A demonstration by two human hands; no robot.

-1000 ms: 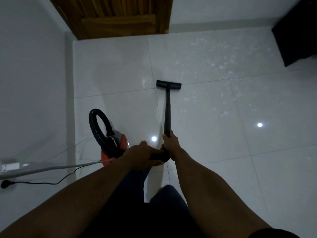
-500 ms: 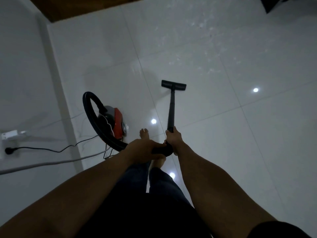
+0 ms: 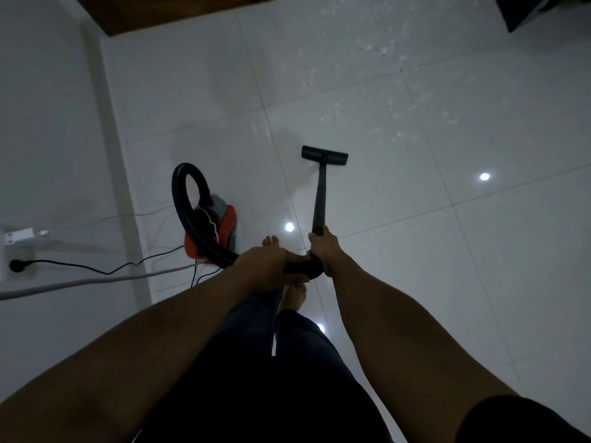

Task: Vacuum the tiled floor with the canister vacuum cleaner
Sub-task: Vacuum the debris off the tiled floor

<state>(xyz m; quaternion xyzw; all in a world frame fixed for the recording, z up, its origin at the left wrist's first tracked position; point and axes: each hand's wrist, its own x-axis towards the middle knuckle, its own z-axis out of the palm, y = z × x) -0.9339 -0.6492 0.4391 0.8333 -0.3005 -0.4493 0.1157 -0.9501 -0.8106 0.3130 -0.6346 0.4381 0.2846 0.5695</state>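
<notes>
A red and grey canister vacuum (image 3: 220,228) sits on the white tiled floor (image 3: 399,251), left of my bare feet. Its black hose (image 3: 182,199) loops up and round to the curved handle. My left hand (image 3: 268,266) grips the handle end where the hose joins. My right hand (image 3: 324,247) grips the lower end of the black wand (image 3: 319,199). The flat black floor nozzle (image 3: 324,154) rests on the tiles straight ahead. Pale dust specks (image 3: 390,103) are scattered beyond and to the right of the nozzle.
A white wall (image 3: 51,123) runs along the left, with a socket and black plug (image 3: 16,265); a black cord (image 3: 105,270) and a grey cable (image 3: 80,282) trail to the canister. A wooden door (image 3: 153,11) is far ahead, a dark object (image 3: 543,8) at top right.
The view has tilted down and back, so the door has slid out of the top. The nozzle has been drawn back from the dust patch. Both hands keep their hold.
</notes>
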